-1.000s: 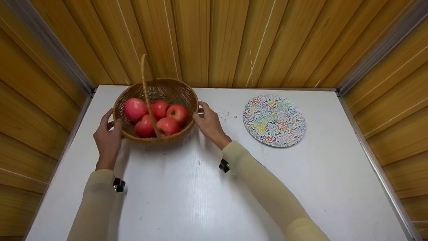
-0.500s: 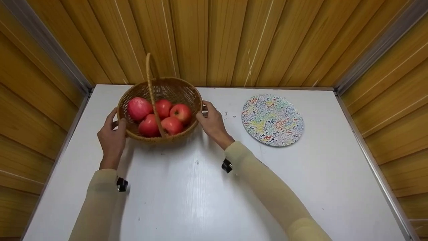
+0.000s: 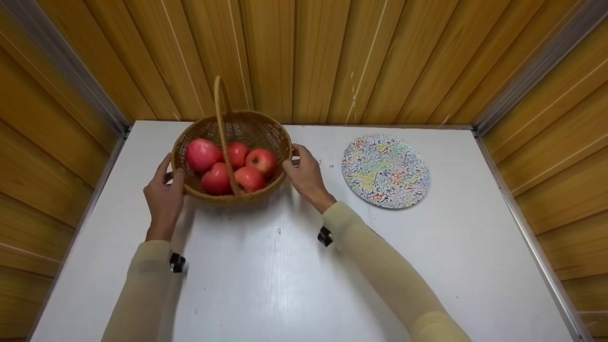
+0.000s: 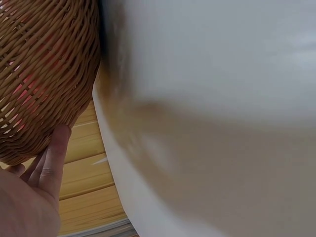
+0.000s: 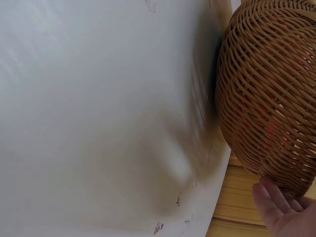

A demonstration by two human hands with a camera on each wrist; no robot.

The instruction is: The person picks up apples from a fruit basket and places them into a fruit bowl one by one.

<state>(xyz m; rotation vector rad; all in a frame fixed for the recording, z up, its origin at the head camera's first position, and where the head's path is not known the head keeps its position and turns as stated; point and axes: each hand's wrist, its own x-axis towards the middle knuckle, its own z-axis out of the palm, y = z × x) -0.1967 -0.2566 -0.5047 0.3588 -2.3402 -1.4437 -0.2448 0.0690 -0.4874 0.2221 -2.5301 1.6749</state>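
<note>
A brown wicker basket (image 3: 256, 127) with a tall arched handle (image 3: 219, 111) stands at the back left of the white table, holding several red apples (image 3: 203, 155). My left hand (image 3: 164, 194) grips its left side, thumb at the rim and fingers around the outside. On the opposite side, my right hand (image 3: 308, 174) holds the rim in the same way. The left wrist view has the left hand's fingers (image 4: 55, 160) against the woven wall. In the right wrist view, the right hand's fingers (image 5: 269, 197) lie against the basket's weave, and red shows through the gaps.
A round plate-like disc (image 3: 385, 171) with a multicoloured squiggle pattern lies on the table (image 3: 266, 285) right of the basket. Wood-look panelled walls (image 3: 313, 61) rise at the back and both sides. Small dark marks dot the tabletop.
Both hands have shifted the basket slightly to the right, apples inside. The patterned disc stays where it was on the table.
</note>
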